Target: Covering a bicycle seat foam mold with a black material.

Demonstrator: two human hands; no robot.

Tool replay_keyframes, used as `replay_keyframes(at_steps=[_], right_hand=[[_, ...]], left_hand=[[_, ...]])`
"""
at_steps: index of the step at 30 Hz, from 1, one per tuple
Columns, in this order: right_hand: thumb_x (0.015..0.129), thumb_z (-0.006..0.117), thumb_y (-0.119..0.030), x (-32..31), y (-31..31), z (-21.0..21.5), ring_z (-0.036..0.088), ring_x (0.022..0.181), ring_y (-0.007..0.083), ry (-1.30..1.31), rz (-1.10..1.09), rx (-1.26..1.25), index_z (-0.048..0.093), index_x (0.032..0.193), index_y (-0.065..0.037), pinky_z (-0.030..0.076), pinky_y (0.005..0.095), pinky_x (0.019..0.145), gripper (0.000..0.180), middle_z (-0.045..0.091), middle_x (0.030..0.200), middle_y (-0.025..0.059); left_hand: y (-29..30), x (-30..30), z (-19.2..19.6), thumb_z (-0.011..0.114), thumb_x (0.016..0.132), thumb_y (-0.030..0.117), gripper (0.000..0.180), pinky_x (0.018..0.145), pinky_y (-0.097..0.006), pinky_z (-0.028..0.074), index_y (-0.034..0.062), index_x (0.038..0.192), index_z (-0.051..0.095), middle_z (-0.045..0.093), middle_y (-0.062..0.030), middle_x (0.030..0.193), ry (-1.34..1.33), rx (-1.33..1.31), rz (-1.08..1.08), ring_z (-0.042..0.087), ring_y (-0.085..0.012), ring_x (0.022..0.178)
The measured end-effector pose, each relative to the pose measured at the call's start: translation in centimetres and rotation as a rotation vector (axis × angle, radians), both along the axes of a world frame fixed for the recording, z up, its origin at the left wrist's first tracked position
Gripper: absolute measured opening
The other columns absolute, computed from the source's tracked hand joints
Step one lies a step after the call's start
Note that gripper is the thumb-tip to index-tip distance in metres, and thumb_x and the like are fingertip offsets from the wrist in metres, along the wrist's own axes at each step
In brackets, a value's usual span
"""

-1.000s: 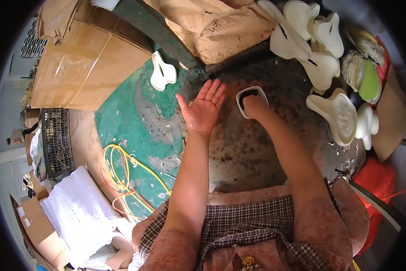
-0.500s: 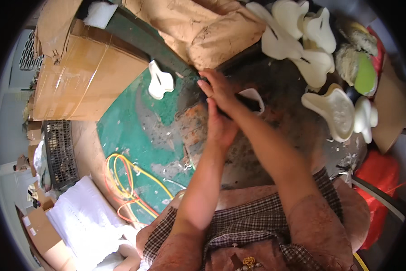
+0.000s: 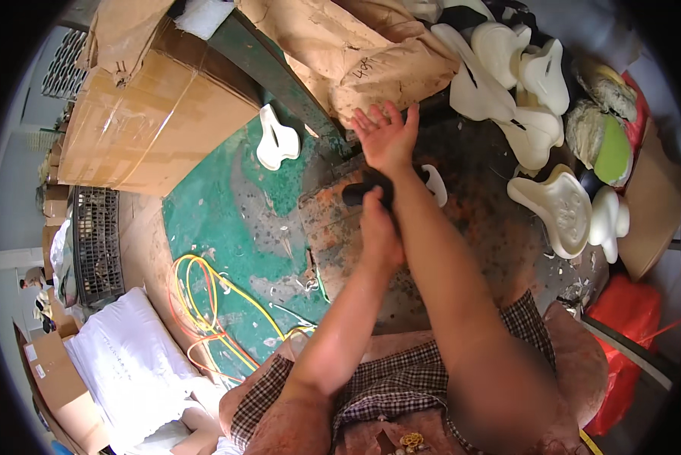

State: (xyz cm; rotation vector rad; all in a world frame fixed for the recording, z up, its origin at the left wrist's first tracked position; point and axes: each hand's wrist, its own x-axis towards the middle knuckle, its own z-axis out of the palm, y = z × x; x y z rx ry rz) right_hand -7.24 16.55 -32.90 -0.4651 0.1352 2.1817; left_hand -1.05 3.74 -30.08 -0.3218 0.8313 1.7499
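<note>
My right hand (image 3: 390, 142) is raised, palm showing and fingers spread, with nothing in it. Below it, my left hand (image 3: 381, 231) is closed on a dark black piece (image 3: 356, 195), its thumb resting against the near side. My right wrist crosses in front and hides much of that piece, so its full shape cannot be made out. Just right of the wrist, part of a white piece (image 3: 436, 186) shows; whether it joins the black one is unclear. A white saddle-shaped foam pad (image 3: 277, 140) with a central slot lies on the green floor, left of my hands.
Several white saddle-shaped pads (image 3: 473, 80) are heaped at the far right, with another pad (image 3: 557, 208) nearer. A brown paper sack (image 3: 356, 53) stands ahead, a large cardboard box (image 3: 155, 114) to its left. Yellow and orange hoses (image 3: 193, 296) coil at lower left; a red bag (image 3: 621, 326) sits right.
My hands, close together before, have separated. The right hand has turned palm up with fingers spread; the left has drawn back toward me, and the black piece now shows in it.
</note>
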Motion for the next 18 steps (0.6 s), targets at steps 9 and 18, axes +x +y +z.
replay_keyframes(at_steps=[9, 18], right_hand=[[0.068, 0.064, -0.023, 0.6, -0.6, -4.6, 0.052, 0.097, 0.0313, -1.865, -0.026, 1.506, 0.057, 0.098, -0.011, 0.045, 0.0478, 0.076, 0.033, 0.056, 0.105, 0.0113], [0.077, 0.054, -0.011, 2.5, -15.5, 0.1, 0.033, 0.126, 0.036, -1.391, -0.047, 2.256, 0.053, 0.12, -0.009, 0.029, 0.0575, 0.098, 0.043, 0.039, 0.136, 0.0127]], left_hand=[[1.2, 4.2, -1.6, 0.052, 0.09, 0.016, 0.068, 0.099, -0.03, 0.033, 0.003, 0.143, 0.01, 0.042, -0.0134, 0.13, 0.864, -0.282, 0.047, 0.041, -0.0215, 0.119], [-7.6, -18.8, -5.8, 0.049, 0.086, 0.043, 0.041, 0.086, -0.046, 0.042, 0.0104, 0.108, 0.058, 0.063, -0.0081, 0.104, 0.326, -0.311, 0.288, 0.057, -0.0227, 0.092]])
